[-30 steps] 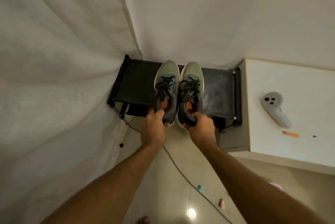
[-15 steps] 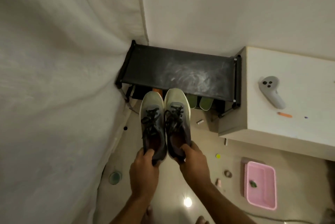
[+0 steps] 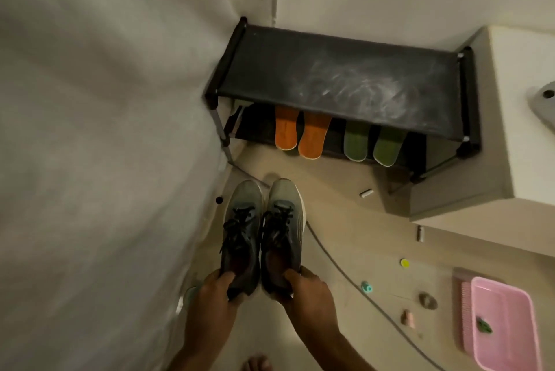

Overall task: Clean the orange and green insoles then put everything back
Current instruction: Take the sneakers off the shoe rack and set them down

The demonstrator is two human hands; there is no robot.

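Orange insoles (image 3: pixel 300 133) and green insoles (image 3: pixel 372 142) lie side by side on the lower shelf of the black rack (image 3: pixel 339 76), well ahead of both hands, green pair to the right. Left hand (image 3: pixel 214 295) grips the heel of the left sneaker (image 3: pixel 241 232); right hand (image 3: pixel 303 289) grips the heel of the right sneaker (image 3: pixel 282 229). Shoes touch, toes pointing toward the rack, above the floor. Pink tray (image 3: pixel 504 331) far right of the right hand.
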